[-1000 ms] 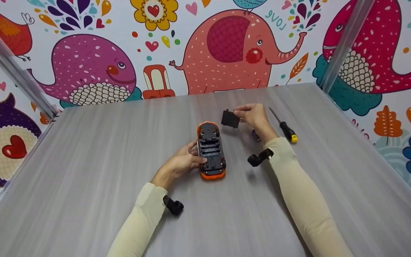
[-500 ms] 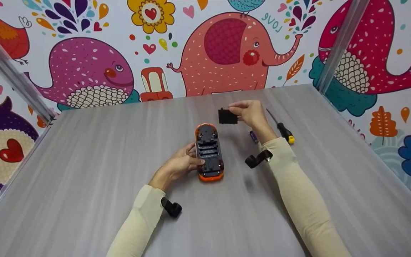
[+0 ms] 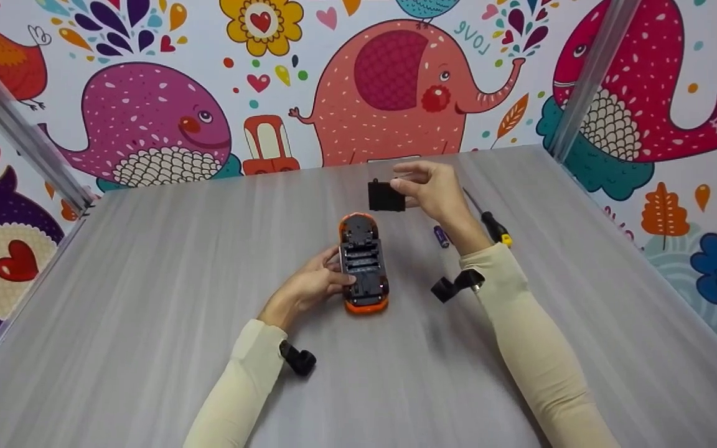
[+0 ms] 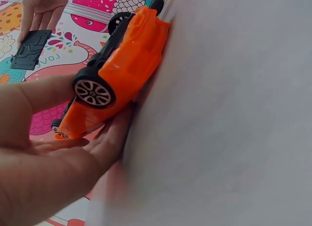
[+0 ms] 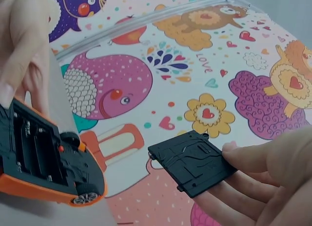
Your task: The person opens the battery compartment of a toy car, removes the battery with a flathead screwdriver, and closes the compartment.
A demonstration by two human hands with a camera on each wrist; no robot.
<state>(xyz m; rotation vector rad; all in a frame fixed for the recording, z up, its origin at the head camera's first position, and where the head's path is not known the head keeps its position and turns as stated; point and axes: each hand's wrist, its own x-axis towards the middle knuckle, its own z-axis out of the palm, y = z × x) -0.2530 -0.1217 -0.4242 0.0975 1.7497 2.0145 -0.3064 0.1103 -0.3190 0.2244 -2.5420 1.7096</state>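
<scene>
Battery cover (image 3: pixel 386 196) pinched in right hand (image 3: pixel 434 190), above toy car (image 3: pixel 363 264).

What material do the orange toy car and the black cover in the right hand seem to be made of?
Toy car: probably moulded plastic, a glossy orange body that shows bright highlights.
Black cover: probably plastic too, thin, matte, with moulded ridges and a small tab on its edge.
Neither can be confirmed from looks alone.

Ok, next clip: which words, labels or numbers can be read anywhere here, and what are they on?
"LOVE": printed on the wallpaper beside the pink elephant; it also shows in the right wrist view.
Toy car, black cover, screwdriver, battery: no readable print.
</scene>
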